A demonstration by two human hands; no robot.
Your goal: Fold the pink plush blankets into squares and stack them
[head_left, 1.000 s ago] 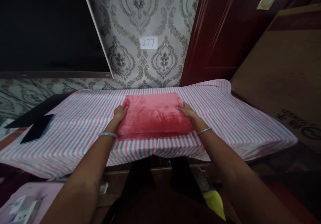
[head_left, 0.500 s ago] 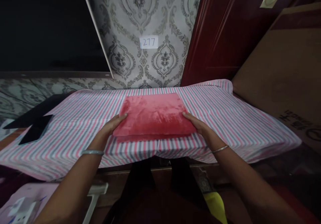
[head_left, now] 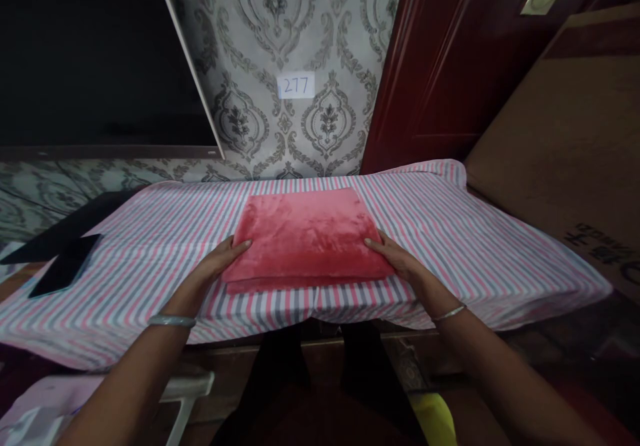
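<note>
A folded pink-red plush cloth (head_left: 310, 236) lies flat near the front edge of the striped tablecloth (head_left: 440, 239), with its layers showing along the near side. My left hand (head_left: 225, 256) grips its left edge, thumb on top and fingers mostly out of sight at the side. On the opposite edge, my right hand (head_left: 393, 251) holds it in the same way, thumb over the upper face. Whether the cloth is slightly raised or rests fully on the table, I cannot tell.
To the left lies a black phone (head_left: 65, 266). A large dark TV screen (head_left: 100, 59) stands behind on that side. A cardboard box (head_left: 560, 133) rises at the right beside a dark red door (head_left: 440, 53). The patterned wall bears a paper label (head_left: 296, 85) reading 277.
Both hands sit slightly nearer to me along the sides of the folded plush cloth. The whole view has shifted a little; the cloth keeps its folded shape.
</note>
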